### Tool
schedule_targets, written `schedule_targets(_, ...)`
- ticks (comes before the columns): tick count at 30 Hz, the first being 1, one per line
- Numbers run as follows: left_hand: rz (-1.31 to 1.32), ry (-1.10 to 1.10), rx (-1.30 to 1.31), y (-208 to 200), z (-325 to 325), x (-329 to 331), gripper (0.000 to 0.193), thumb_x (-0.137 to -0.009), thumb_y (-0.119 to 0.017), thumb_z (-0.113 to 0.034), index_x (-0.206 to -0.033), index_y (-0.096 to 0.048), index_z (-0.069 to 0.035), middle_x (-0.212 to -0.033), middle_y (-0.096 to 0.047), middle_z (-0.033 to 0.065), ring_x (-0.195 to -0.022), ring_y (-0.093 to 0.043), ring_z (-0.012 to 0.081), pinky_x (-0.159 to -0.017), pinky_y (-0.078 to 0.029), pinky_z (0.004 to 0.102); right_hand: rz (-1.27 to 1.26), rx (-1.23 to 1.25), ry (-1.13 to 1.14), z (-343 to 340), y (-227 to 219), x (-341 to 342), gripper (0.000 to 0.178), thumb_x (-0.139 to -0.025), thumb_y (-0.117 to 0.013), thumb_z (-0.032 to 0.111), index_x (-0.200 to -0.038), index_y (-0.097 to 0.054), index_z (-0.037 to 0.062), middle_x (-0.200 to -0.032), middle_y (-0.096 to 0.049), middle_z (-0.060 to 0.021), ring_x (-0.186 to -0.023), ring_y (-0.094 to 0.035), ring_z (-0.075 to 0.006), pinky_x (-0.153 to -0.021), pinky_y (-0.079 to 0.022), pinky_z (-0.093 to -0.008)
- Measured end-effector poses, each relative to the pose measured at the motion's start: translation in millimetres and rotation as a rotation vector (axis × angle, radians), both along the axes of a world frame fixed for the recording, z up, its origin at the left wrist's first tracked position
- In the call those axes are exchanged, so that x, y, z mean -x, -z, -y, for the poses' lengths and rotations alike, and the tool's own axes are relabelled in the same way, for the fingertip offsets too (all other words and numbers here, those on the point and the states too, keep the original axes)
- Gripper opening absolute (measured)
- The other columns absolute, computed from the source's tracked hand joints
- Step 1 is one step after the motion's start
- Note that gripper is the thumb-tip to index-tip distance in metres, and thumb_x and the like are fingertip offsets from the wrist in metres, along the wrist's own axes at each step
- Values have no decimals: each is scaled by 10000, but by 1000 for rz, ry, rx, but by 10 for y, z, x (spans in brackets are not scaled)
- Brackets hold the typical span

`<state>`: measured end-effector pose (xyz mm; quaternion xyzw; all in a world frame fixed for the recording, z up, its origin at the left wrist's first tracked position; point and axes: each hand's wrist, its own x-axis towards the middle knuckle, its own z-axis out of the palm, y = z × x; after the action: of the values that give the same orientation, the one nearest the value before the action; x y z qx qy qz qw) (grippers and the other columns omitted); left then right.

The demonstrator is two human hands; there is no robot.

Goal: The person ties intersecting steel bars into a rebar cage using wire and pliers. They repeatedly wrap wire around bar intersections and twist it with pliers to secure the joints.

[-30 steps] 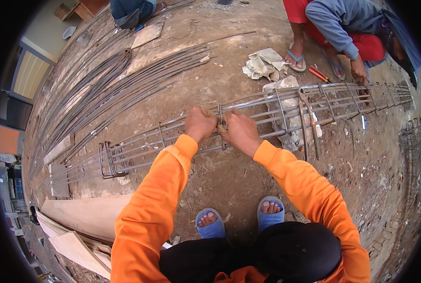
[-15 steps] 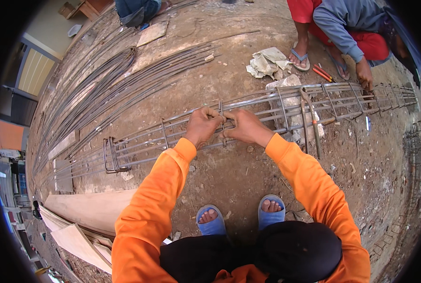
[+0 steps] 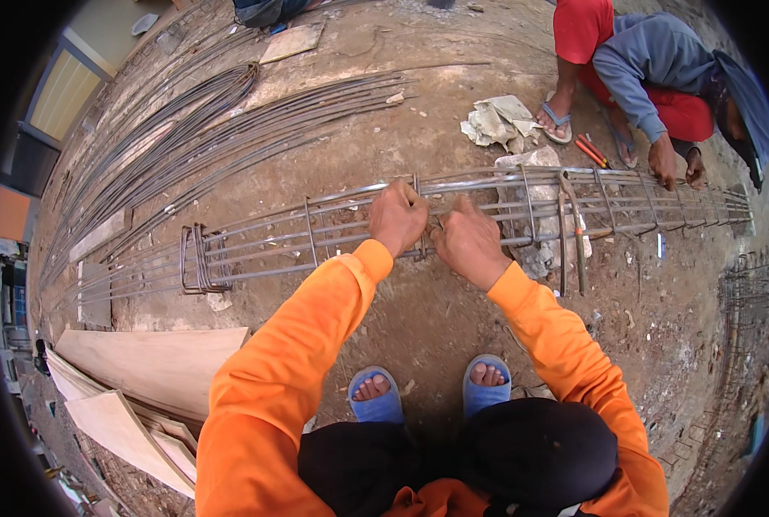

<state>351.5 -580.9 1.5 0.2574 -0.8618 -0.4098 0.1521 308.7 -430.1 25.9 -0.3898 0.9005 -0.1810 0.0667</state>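
A long rebar cage [image 3: 272, 270] of thin bars runs across in front of me. Both my hands are at one of its stirrups [image 3: 418, 183]. My left hand [image 3: 397, 218] is closed against the stirrup's left side, its fingertips hidden. Close by on the right, my right hand [image 3: 469, 241] has its fingers curled in a pinch at the bars; whatever lies in its grip is too small to tell. Pincers [image 3: 579, 228] with long handles rest over the cage, right of my hands. Several stirrups [image 3: 202, 269] stand bunched toward the cage's left end.
A co-worker's hands [image 3: 663, 162] are at the cage's right part. Red-handled pliers [image 3: 590, 152] and crumpled paper sacking [image 3: 501, 122] lie beyond the cage; a pale block [image 3: 532, 158] sits beneath it. Loose rods [image 3: 229, 142] stretch far left, with wood sheets [image 3: 143, 362] nearer me.
My hands have turned from thumbs and fingertips meeting at the stirrup to closed grips, knuckles up and slightly apart. The co-worker's second hand now shows at the cage. The view has shifted a little.
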Motion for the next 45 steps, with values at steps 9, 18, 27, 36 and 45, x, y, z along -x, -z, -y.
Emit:
schedule_targets(9, 94, 27, -95, -108, 46, 12, 196, -785, -732, -207, -782, -648, -30, -747, -681, 152, -720, -663, 286, -707, -517, 400, 176, -38, -160, -110, -84, 264, 322, -871, -712, 298, -1091, -762, 68, -1151, -609, -224, -1074, -630, -397, -915, -516, -479)
schedule_targets(18, 57, 44, -88, -111, 61, -35, 228, -785, -753, -245, -762, -670, -34, -772, -712, 128, -747, -688, 278, -716, -533, 402, 296, 53, -178, -176, -173, 158, 521, -840, -779, 473, -1097, -756, 21, -1093, -640, -197, -1045, -632, -371, -896, -506, -433)
schedule_targets(27, 124, 39, -195, -239, 103, -67, 220, -756, -730, -228, -784, -725, -10, -856, -727, 219, -869, -719, 373, -810, -555, 432, 115, -151, 86, 34, -299, -26, 558, -796, -785, 547, -931, -739, 8, -798, -715, -208, -798, -709, -398, -727, -537, -491)
schedule_targets(36, 101, 49, -170, -102, 127, -23, 222, -781, -748, -252, -801, -704, -36, -763, -724, 129, -718, -692, 259, -697, -538, 377, 102, -177, 191, 171, -160, -166, 373, -919, -626, 353, -850, -724, 0, -831, -711, -255, -820, -695, -431, -793, -484, -553)
schedule_targets(45, 151, 75, -186, -167, 131, -14, 203, -760, -733, -234, -818, -742, -40, -872, -739, 195, -851, -722, 350, -794, -563, 412, -41, 128, 409, 217, 232, -293, 262, -913, -631, 314, -814, -764, 111, -790, -709, -190, -838, -680, -411, -782, -427, -541)
